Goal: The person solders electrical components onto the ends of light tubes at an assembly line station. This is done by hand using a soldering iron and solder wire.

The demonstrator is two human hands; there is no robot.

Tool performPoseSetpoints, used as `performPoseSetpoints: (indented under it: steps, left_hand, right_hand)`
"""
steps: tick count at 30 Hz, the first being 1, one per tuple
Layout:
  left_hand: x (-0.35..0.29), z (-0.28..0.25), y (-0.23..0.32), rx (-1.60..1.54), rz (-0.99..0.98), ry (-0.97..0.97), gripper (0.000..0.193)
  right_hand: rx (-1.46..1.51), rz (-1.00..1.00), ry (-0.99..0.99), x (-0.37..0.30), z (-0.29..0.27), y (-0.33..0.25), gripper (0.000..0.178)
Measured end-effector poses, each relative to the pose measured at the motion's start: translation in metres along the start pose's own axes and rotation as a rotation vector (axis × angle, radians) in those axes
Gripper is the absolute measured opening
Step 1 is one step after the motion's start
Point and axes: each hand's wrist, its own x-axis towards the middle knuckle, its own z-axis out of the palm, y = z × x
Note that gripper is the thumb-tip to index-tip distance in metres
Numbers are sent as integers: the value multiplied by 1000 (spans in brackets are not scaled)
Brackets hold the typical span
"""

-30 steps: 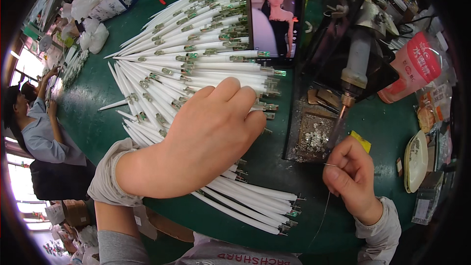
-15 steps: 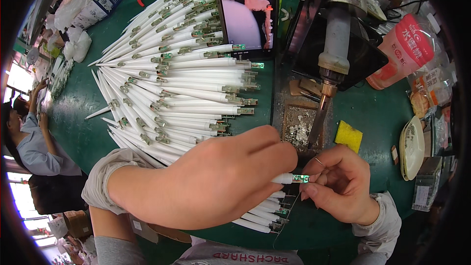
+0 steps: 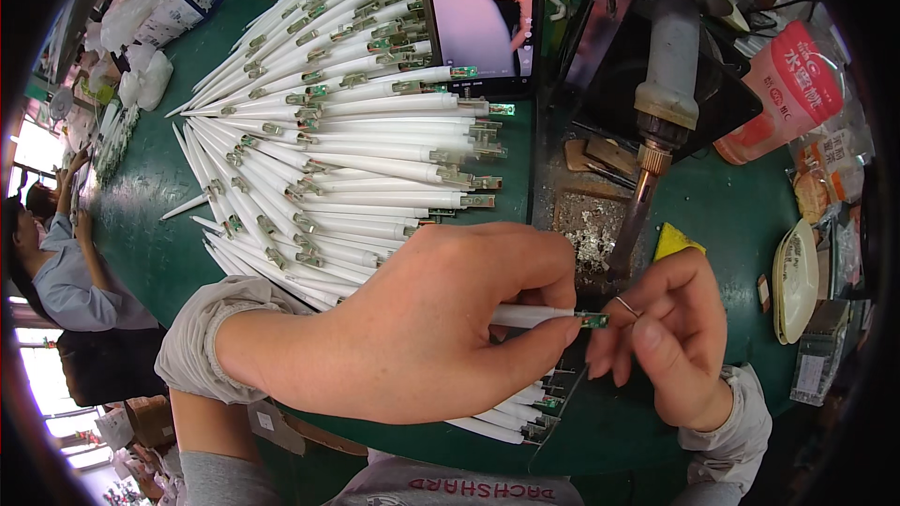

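My left hand (image 3: 450, 319) is closed around a white tapered plastic stick (image 3: 530, 316), pinching it near its end between thumb and fingers. A small green circuit board (image 3: 592, 319) sticks out of that end, toward my right hand. My right hand (image 3: 670, 337) is curled just beside the board, fingertips apart from it. At its index finger shows a thin silvery wire (image 3: 626, 305); a fine strand also trails below the fingers. The soldering iron (image 3: 637, 215) is mounted in a stand, its tip (image 3: 620, 262) pointing down just above my right hand.
Many similar white sticks (image 3: 375, 145) fan across the green table, with several more (image 3: 506, 417) below my left hand. A phone (image 3: 483, 14) stands behind them. A solder-spattered tray (image 3: 583, 225), yellow sponge (image 3: 677, 241), pink pouch (image 3: 783, 94) and pale dish (image 3: 795, 281) lie rightward. A person (image 3: 80, 272) works far left.
My left hand has turned, so more of the stick shows, and moved slightly right with it. My right hand has drawn back rightward from the board. The view has shifted a little.
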Motion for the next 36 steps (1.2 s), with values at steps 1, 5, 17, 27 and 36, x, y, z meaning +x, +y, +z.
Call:
performPoseSetpoints:
  steps: [1, 5, 17, 27, 36]
  left_hand:
    - [1, 0, -1, 41, 33, 25, 11]
    - [2, -1, 0, 126, 88, 75, 12]
    - [5, 2, -4, 90, 123, 151, 11]
    - [5, 2, -4, 39, 120, 152, 10]
    - [6, -2, 3, 76, 22, 95, 8]
  right_hand:
    - [1, 1, -1, 0, -2, 0, 15]
    - [-215, -66, -75, 1, -8, 0, 13]
    - [-302, -156, -26, 3, -5, 5, 14]
    - [-275, -152, -14, 4, -3, 6, 14]
    - [-294, -157, -34, 4, -7, 6, 14]
